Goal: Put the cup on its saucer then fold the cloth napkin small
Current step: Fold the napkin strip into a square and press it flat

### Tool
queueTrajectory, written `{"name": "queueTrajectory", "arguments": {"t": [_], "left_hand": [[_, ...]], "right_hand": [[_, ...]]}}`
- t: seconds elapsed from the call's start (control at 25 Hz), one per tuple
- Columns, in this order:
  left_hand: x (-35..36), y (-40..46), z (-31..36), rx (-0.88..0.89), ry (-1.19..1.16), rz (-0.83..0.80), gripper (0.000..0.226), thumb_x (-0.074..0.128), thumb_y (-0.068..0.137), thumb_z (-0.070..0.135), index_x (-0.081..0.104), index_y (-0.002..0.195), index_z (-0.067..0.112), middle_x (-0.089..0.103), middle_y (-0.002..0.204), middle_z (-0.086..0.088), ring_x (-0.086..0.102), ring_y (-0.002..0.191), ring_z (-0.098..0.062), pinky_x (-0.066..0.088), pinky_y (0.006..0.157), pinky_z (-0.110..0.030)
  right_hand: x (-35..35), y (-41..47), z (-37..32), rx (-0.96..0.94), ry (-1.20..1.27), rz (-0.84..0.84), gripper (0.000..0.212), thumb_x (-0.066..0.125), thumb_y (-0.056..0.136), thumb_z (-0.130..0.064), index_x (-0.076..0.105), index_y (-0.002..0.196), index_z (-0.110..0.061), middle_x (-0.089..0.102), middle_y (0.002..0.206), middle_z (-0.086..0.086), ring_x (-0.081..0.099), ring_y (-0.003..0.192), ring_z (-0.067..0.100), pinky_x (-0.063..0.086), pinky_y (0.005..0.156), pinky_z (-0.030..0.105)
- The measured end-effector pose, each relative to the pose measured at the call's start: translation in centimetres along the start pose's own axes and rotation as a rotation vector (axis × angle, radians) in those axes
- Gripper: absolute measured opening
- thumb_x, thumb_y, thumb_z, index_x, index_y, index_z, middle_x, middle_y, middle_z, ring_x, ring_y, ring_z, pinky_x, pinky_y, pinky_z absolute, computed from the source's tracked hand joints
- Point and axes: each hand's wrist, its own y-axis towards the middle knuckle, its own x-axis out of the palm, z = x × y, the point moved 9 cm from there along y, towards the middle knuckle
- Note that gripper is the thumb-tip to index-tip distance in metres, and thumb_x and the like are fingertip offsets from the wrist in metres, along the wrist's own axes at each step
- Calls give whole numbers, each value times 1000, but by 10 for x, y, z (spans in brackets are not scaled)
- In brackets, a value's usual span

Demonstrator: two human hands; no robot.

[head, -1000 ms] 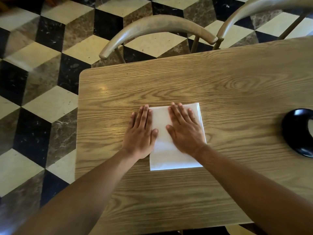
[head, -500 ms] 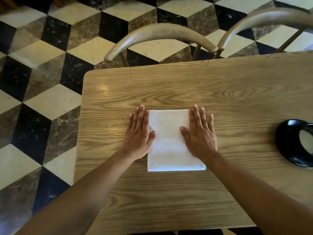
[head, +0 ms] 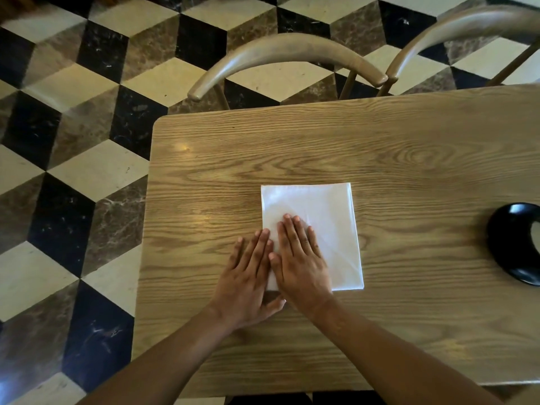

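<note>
Here the folding step is in hand. The napkin (head: 318,226) is lying as a white square, seemingly already folded down, near the middle of the bench (head: 409,159), and both hands are resting flat on its near-left corner. The left hand (head: 248,276) is lying palm down with fingers together and straight, mostly on the wood, only its fingertips and inner edge touching the cloth's left edge. The right hand (head: 301,258) is lying palm down just beside it, fingers straight and close, pressing the cloth itself. Neither hand is pinching anything; they are flattening, it seems, a crease or the left edge.

A black dish (head: 508,244) is sitting well apart at the right edge of the view, half cut off; whether it is the saucer and whether a cup is standing on it cannot be told.

For a smaller fold, the next move is probably calling for one hand to pinch an edge or corner and carry it across, while the other is holding the cloth down so the layers are not sliding.
</note>
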Motion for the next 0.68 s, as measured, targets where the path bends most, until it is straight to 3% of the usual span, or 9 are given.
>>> {"name": "queueTrajectory", "arguments": {"t": [0.16,0.4,0.68], "left_hand": [[3,-1,-1,-16,1,5,106,39,92,75,20,159,-5,10,170,-24,9,160,-35,23,124,-61],[5,0,-2,-34,-9,7,111,43,89,76,11,161,-2,3,172,-20,5,161,-33,19,126,-59],[2,0,1,-20,-3,30,109,44,89,74,15,160,-4,8,171,-21,6,160,-36,19,125,-61]], "right_hand": [[0,-9,16,-55,-65,-4,70,37,103,-45,23,160,-6,18,169,11,12,157,25,20,126,49],[-18,-37,100,52,-107,-8,78,30,102,-55,14,162,-7,10,171,8,5,158,21,9,128,43],[-32,-25,58,128,-41,15,72,32,96,-33,22,157,5,12,168,20,0,158,32,6,127,52]]}}
